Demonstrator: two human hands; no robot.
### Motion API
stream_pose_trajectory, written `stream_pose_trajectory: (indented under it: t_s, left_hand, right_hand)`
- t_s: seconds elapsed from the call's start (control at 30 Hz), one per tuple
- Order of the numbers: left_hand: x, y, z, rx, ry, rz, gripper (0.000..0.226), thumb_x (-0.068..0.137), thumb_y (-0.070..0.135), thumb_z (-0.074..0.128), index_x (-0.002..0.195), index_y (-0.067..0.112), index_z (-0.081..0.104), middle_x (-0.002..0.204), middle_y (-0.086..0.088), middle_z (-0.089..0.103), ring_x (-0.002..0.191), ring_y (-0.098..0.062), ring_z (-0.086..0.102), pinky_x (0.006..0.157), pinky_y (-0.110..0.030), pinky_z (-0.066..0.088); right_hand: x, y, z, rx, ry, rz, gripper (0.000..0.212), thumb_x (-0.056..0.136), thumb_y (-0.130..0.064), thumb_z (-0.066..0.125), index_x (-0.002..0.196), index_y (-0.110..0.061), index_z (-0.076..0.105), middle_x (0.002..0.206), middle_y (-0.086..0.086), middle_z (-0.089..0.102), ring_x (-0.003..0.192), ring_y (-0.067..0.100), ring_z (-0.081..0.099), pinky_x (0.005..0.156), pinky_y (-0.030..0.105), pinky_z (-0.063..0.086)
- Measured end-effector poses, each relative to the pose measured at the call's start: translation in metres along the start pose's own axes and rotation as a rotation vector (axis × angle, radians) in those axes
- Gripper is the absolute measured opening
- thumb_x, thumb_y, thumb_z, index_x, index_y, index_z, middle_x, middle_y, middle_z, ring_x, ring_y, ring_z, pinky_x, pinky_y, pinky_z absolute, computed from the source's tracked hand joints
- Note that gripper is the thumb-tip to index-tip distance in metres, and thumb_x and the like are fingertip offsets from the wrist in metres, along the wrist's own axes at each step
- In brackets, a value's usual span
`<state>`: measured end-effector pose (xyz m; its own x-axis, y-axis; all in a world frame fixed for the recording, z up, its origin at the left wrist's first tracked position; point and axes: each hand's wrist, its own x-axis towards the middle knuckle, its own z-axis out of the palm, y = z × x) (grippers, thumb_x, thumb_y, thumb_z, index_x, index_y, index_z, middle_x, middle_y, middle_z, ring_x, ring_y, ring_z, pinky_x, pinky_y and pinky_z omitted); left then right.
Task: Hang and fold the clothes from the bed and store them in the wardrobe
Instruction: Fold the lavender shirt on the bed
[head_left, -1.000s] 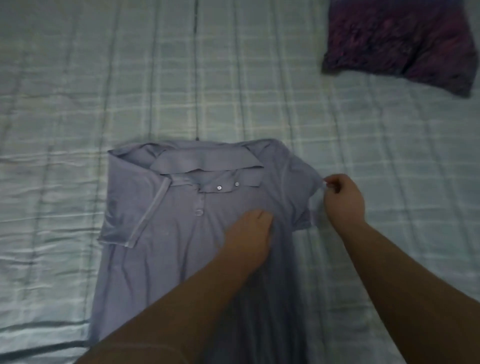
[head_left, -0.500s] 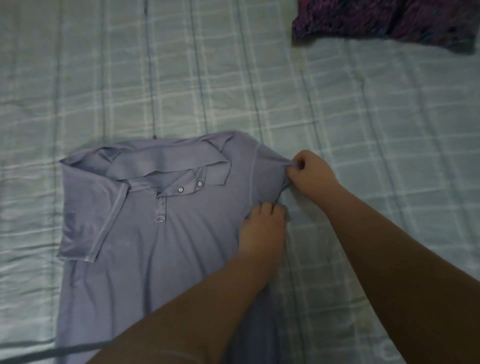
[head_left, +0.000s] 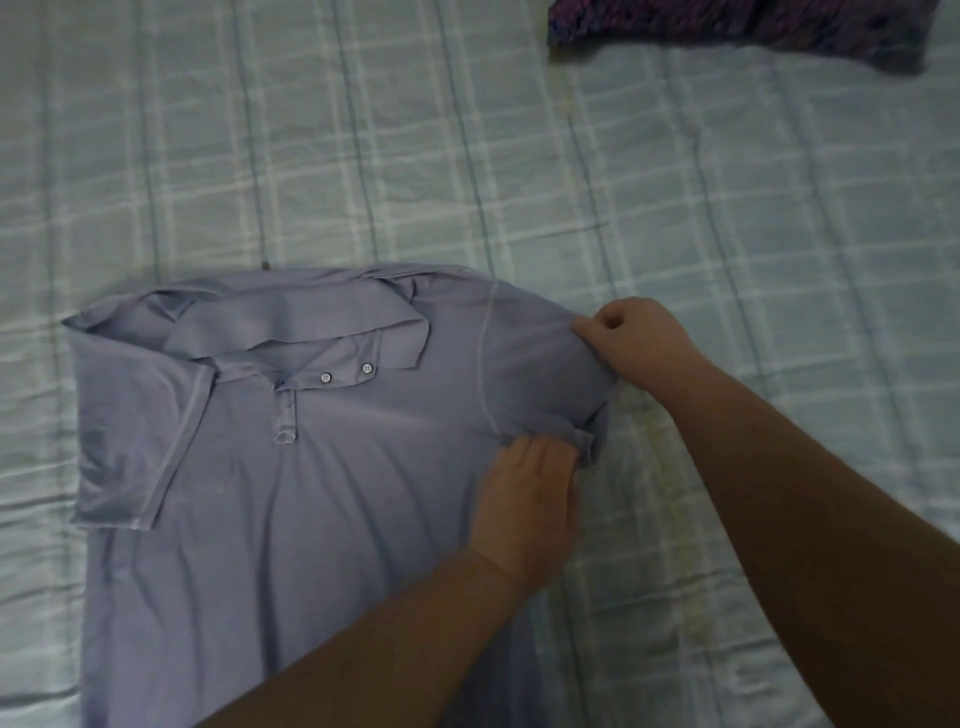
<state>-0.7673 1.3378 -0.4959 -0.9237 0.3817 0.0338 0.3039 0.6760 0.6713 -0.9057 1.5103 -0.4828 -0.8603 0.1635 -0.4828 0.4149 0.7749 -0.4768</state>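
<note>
The lavender polo shirt (head_left: 322, 493) lies front-up on the checked bed sheet (head_left: 779, 234), its body spreading away to the left of both hands, its collar (head_left: 291, 322) and two buttons up and left of them, and its far sleeve (head_left: 135, 431) folded in over the chest. The left hand (head_left: 524, 499) lies flat with straight fingers, pressing the cloth just under the near sleeve (head_left: 545, 364), while the right hand (head_left: 639, 338), just above it and apart, pinches that sleeve's outer edge in curled fingers. A dark purple garment (head_left: 727, 21) lies well beyond the right hand.

right hand (head_left: 636, 338) pinches polo shirt (head_left: 322, 467) sleeve; left hand (head_left: 524, 499) presses it flat.
</note>
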Motion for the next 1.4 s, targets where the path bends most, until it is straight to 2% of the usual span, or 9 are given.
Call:
stream_pose_trajectory:
  t_s: [0.1,0.27,0.37,0.53,0.67,0.83,0.97,1.17,1.4]
  left_hand:
    - [0.003,0.001,0.003,0.103,-0.1,-0.005,0.01,0.083,0.018,0.047,0.091,0.019,0.052,0.086,-0.003,0.055,0.079,-0.025,0.051,0.07,-0.037,0.04]
    - [0.007,0.007,0.011,0.255,-0.24,-0.158,0.034,0.07,0.031,0.06,0.102,0.021,0.053,0.093,0.0,0.058,0.085,-0.022,0.055,0.074,-0.034,0.046]
    - [0.014,0.012,0.014,0.308,-0.28,-0.173,0.047,0.069,0.043,0.069,0.108,0.021,0.055,0.094,-0.001,0.061,0.084,-0.022,0.057,0.072,-0.035,0.05]
    - [0.022,0.012,0.019,0.353,-0.287,-0.165,0.026,0.074,0.031,0.072,0.098,0.025,0.063,0.088,0.0,0.062,0.08,-0.024,0.059,0.068,-0.035,0.048]
    - [0.02,0.014,0.013,0.322,-0.252,-0.089,0.034,0.076,0.027,0.067,0.109,0.025,0.058,0.093,-0.003,0.059,0.085,-0.027,0.054,0.072,-0.038,0.043]
    - [0.015,0.01,0.011,0.278,-0.186,-0.048,0.021,0.075,0.026,0.063,0.094,0.023,0.054,0.088,0.0,0.056,0.08,-0.024,0.054,0.068,-0.036,0.044]
    - [0.013,0.009,0.01,0.261,-0.181,-0.101,0.031,0.077,0.03,0.042,0.103,0.02,0.055,0.088,0.002,0.06,0.079,-0.021,0.057,0.071,-0.036,0.048]
    - [0.016,0.008,0.011,0.368,-0.212,-0.035,0.019,0.072,0.023,0.073,0.084,0.025,0.059,0.082,0.001,0.058,0.077,-0.024,0.056,0.068,-0.036,0.045]
    - [0.011,0.007,0.014,0.353,-0.16,0.003,0.013,0.08,0.028,0.055,0.093,0.025,0.058,0.085,0.003,0.058,0.08,-0.022,0.054,0.068,-0.035,0.041]
  right_hand:
    - [0.002,0.003,-0.002,-0.024,0.094,0.0,0.045,0.091,-0.051,0.056,0.063,-0.016,0.049,0.061,0.001,0.053,0.059,0.014,0.049,0.055,0.031,0.031]
    - [0.002,0.014,-0.005,-0.066,0.033,0.069,0.044,0.085,-0.063,0.057,0.084,-0.019,0.058,0.077,-0.004,0.059,0.074,0.019,0.054,0.071,0.034,0.044]
    - [-0.001,0.02,-0.003,-0.084,-0.024,0.01,0.034,0.085,-0.054,0.064,0.083,-0.02,0.061,0.078,-0.003,0.06,0.076,0.019,0.056,0.069,0.032,0.043]
    - [-0.003,0.018,-0.005,0.024,0.054,0.013,0.031,0.092,-0.036,0.062,0.071,-0.013,0.055,0.063,0.0,0.052,0.061,0.015,0.049,0.052,0.024,0.033]
    - [0.002,0.017,-0.009,0.087,0.113,0.062,0.031,0.092,-0.042,0.061,0.077,-0.015,0.058,0.068,-0.003,0.056,0.062,0.01,0.05,0.059,0.028,0.034]
    - [0.004,0.029,-0.006,-0.05,0.102,0.087,0.029,0.088,-0.048,0.064,0.077,-0.022,0.058,0.067,-0.004,0.059,0.063,0.015,0.056,0.064,0.027,0.037]
    - [0.001,0.032,-0.014,0.096,0.087,0.128,0.025,0.084,-0.044,0.07,0.083,-0.02,0.062,0.073,-0.007,0.059,0.069,0.009,0.055,0.062,0.026,0.037]
    - [-0.013,0.036,-0.019,-0.026,-0.033,0.119,0.018,0.079,-0.026,0.077,0.088,-0.02,0.062,0.07,-0.005,0.058,0.069,0.015,0.059,0.056,0.025,0.036]
    - [-0.014,0.038,-0.023,-0.041,0.193,-0.042,0.006,0.093,-0.016,0.057,0.093,-0.013,0.062,0.086,0.002,0.059,0.078,0.021,0.051,0.067,0.027,0.03]
